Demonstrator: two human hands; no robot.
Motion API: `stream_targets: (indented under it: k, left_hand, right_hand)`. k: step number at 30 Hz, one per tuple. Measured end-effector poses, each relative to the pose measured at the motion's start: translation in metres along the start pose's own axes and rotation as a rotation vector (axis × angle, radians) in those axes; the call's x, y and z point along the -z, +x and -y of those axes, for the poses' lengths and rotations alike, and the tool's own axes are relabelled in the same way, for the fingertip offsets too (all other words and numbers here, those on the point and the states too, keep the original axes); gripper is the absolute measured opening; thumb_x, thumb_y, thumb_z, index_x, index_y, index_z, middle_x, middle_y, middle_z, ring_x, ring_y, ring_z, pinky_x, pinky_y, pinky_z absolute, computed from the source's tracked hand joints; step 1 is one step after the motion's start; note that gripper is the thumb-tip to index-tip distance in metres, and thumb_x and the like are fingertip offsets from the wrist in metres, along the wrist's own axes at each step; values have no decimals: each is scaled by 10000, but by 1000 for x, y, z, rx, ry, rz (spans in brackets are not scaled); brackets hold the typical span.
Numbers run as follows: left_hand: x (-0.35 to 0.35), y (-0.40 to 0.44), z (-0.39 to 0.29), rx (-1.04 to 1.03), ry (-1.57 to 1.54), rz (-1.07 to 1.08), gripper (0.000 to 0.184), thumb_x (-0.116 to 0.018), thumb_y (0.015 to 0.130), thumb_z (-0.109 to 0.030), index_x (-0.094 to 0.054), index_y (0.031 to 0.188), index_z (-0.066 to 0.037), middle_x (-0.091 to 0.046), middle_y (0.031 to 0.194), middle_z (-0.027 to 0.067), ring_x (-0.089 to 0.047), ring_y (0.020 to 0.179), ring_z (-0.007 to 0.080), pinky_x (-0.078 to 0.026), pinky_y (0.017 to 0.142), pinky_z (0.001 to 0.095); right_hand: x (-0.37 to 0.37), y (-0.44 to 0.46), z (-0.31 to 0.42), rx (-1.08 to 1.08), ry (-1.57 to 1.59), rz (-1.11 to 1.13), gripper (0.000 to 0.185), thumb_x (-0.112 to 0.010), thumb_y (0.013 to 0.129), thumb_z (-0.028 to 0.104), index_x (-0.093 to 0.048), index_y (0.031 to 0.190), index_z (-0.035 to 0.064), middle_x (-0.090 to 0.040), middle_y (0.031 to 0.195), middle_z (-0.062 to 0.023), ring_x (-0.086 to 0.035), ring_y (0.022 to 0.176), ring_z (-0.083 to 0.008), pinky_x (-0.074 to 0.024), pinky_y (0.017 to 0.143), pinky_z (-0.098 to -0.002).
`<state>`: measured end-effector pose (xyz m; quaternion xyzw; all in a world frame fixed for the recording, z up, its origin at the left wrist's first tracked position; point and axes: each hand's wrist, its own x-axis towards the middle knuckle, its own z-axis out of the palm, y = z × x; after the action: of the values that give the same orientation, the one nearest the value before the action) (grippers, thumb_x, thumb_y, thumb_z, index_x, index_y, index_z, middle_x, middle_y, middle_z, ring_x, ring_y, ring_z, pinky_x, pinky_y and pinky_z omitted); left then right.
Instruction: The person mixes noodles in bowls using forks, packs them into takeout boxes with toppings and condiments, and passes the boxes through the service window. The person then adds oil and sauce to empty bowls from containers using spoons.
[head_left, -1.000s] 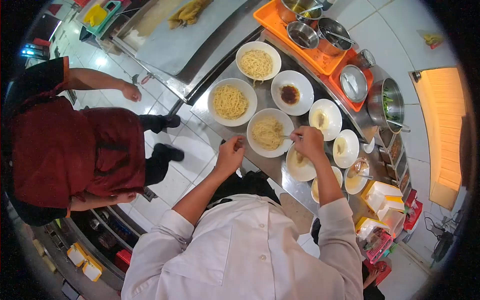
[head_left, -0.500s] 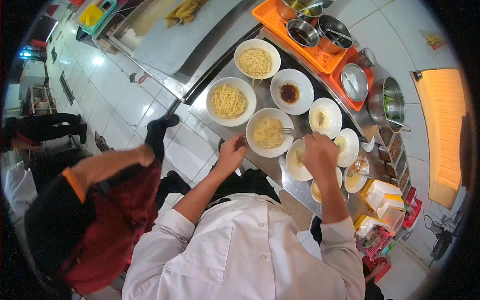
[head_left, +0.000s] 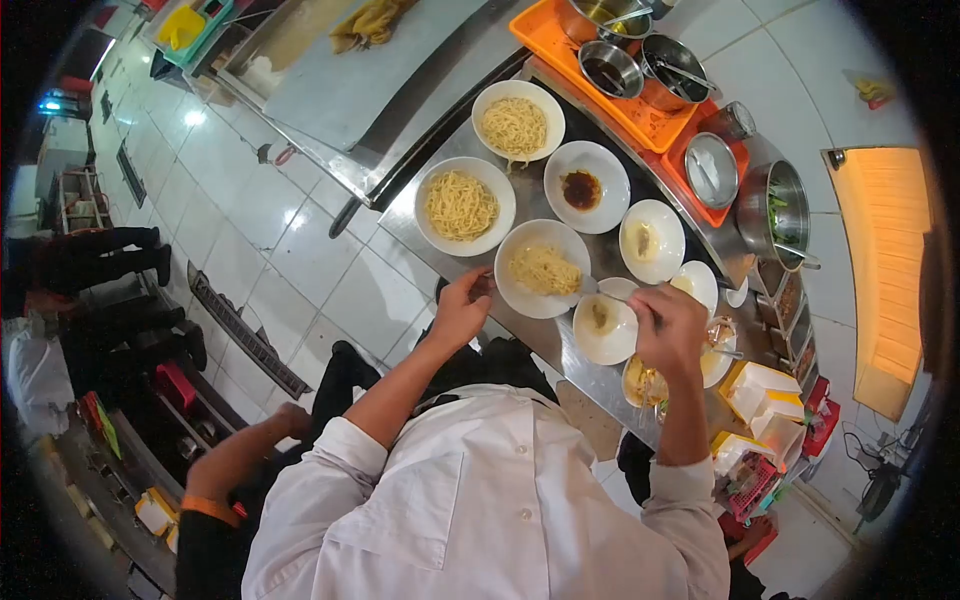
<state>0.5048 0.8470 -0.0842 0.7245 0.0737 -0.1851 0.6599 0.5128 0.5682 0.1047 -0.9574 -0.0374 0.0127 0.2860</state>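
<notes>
My left hand [head_left: 463,312] grips the near-left rim of a white bowl [head_left: 508,290] with its fingers curled. Pale yellow noodles [head_left: 545,270] lie in that bowl. My right hand [head_left: 668,325] is closed round the handle of a metal fork [head_left: 603,290], whose head reaches into the noodles at the bowl's right side. Just below the fork stands a white bowl [head_left: 622,345] with a little pale sauce in it. Two more noodle bowls, one at the left [head_left: 425,225] and one farther back [head_left: 482,125], stand beyond my left hand.
A white bowl [head_left: 605,160] with dark sauce stands behind. More bowls line the right of the steel counter [head_left: 530,345]. An orange tray [head_left: 560,75] carries metal pots; a steel pot [head_left: 780,215] of greens stands farther right. A co-worker's arm [head_left: 240,455] is close on my left.
My right hand has shifted right and down, and the fork lies at a lower angle in the noodles. My left hand stays at the rim. The co-worker has moved back toward the lower left.
</notes>
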Motion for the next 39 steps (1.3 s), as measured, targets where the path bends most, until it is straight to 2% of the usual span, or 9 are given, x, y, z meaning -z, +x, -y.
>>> stream_targets:
  k: [5,8,10,14,21,25,33,37,39]
  left_hand:
    - [1,3,6,-4,58,10,475,-532,797,3,-575,1266,64,-695,1048,167,-673,954,227,-518,889,338]
    - [-2,4,-5,0,48,41,483,-532,796,4,-567,1274,64,-693,1062,172,-670,980,236,-512,909,347]
    - [-2,5,-10,19,19,56,489,-532,796,6,-562,1280,63,-691,1070,173,-667,995,240,-508,919,350]
    - [2,7,-1,34,-97,77,510,-530,793,15,-553,1301,51,-685,1080,155,-658,1002,224,-504,925,337]
    - [13,5,2,79,-75,73,526,-523,783,19,-561,1307,37,-680,1061,118,-641,969,189,-508,886,322]
    - [11,7,7,53,-71,74,521,-523,787,6,-561,1306,36,-678,1041,112,-637,938,182,-509,864,317]
    - [21,9,3,30,-63,74,492,-540,792,0,-579,1281,30,-687,1023,130,-653,935,200,-515,835,321]
    - [26,10,9,10,-31,81,483,-549,791,4,-585,1272,31,-686,1020,124,-652,931,199,-514,832,316]
    - [26,8,3,15,-14,66,472,-552,793,5,-589,1263,32,-687,1012,121,-651,930,199,-513,830,315]
  right_hand:
    - [-15,6,17,213,-399,-112,137,-676,739,33,-727,851,94,-632,737,-75,-617,682,-304,-506,623,-379]
    - [-83,27,-48,144,-490,118,109,-686,754,49,-739,846,75,-662,746,-83,-640,694,-289,-512,638,-357]
    - [-109,33,-81,-147,41,134,88,-699,770,68,-746,843,51,-697,767,-91,-659,704,-277,-517,651,-337]
    - [-87,22,-99,-259,482,188,87,-716,778,91,-745,838,36,-716,788,-109,-672,712,-270,-519,663,-324]
    - [7,1,39,39,-261,-71,44,-660,771,53,-699,766,34,-655,727,-94,-642,693,-301,-510,631,-376]
    - [-55,19,-11,93,-523,67,48,-651,757,71,-671,719,49,-643,758,-85,-655,759,-302,-516,653,-422]
    - [-79,20,-91,-232,337,141,105,-749,772,137,-754,836,55,-698,758,-104,-680,699,-246,-509,628,-351]
    - [-15,3,-19,-151,216,62,62,-707,766,52,-743,816,61,-686,753,-92,-672,688,-252,-502,606,-345]
    - [6,-5,27,101,-205,-123,71,-670,762,31,-725,791,66,-665,739,-83,-655,689,-281,-506,605,-352]
